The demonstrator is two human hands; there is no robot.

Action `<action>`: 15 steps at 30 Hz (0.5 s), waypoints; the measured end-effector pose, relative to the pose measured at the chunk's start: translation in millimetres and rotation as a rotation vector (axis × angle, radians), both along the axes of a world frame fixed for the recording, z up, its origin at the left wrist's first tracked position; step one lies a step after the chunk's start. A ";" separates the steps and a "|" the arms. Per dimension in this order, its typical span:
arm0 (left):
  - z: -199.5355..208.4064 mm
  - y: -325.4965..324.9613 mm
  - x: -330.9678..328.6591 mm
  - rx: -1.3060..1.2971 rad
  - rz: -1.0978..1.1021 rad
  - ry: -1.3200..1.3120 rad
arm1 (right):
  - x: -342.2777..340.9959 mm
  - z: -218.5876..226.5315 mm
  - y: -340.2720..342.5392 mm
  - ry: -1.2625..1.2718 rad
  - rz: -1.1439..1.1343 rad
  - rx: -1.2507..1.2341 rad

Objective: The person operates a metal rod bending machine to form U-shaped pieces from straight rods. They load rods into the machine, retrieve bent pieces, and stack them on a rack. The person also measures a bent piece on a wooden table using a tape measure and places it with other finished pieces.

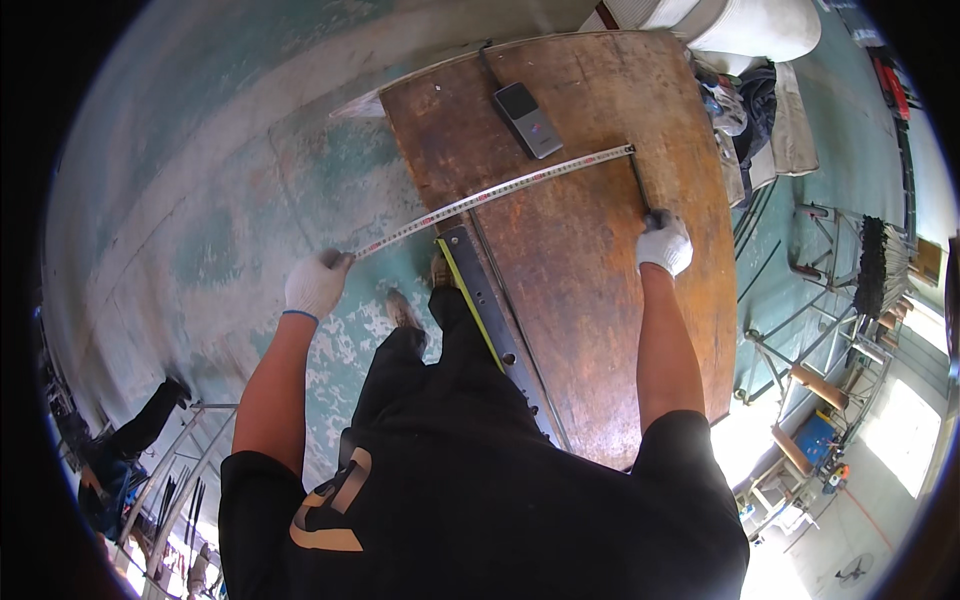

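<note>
— What have you got hold of there?

— My left hand (pixel 316 283), in a white work glove, is closed around the near end of a long steel measuring tape (pixel 495 193), pinching it out past the left edge of the rusty brown metal sheet (pixel 590 300). The tape runs slantwise across the sheet, up to its far end near the right side

— And the other hand?

— My right hand (pixel 663 243), gloved too, is curled shut on a thin dark rod-like tool (pixel 640 185) whose tip reaches up to the tape's far end. Whether it is a scriber or a marker I cannot tell

— What else is on the sheet?

— A grey handheld device with a dark screen (pixel 528 119) lies flat just above the tape, and a long black bar with a yellow edge (pixel 490 310) lies along the sheet's left side, under the tape's line

— What could go wrong?

— I reckon the tape sags where it hangs free beyond the edge, so a slack pull from my left would give a false reading. If the far end slips off its hold, the tape would snap back toward me. The device sits close enough to be knocked by a whipping tape
</note>
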State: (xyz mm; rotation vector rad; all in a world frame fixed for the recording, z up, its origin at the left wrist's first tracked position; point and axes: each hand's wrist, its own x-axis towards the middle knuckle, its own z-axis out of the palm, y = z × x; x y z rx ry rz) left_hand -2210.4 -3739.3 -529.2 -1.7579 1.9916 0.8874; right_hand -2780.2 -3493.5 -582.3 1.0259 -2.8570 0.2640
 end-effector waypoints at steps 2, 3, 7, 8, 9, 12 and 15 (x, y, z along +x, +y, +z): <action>1.1 0.1 -1.9 0.007 0.002 -0.008 | 0.5 0.2 -0.5 0.012 -0.005 0.003; 1.7 0.5 -2.5 0.011 0.003 -0.013 | -0.7 -1.6 0.1 0.011 -0.005 0.005; -2.6 5.9 1.3 -0.047 0.022 0.066 | -3.8 -5.5 1.7 0.006 -0.004 -0.005; -1.1 5.6 2.0 -0.025 0.029 0.074 | -3.6 -4.9 1.1 0.005 -0.004 -0.010; 0.5 5.8 2.4 -0.002 0.035 0.081 | -3.6 -4.6 0.9 0.002 -0.002 -0.008; 2.3 11.1 -5.5 0.034 0.150 0.283 | -3.9 -6.3 4.4 -0.010 -0.002 -0.001; 8.1 12.9 -43.8 0.145 0.434 0.444 | -4.1 -7.7 6.4 -0.036 0.010 0.001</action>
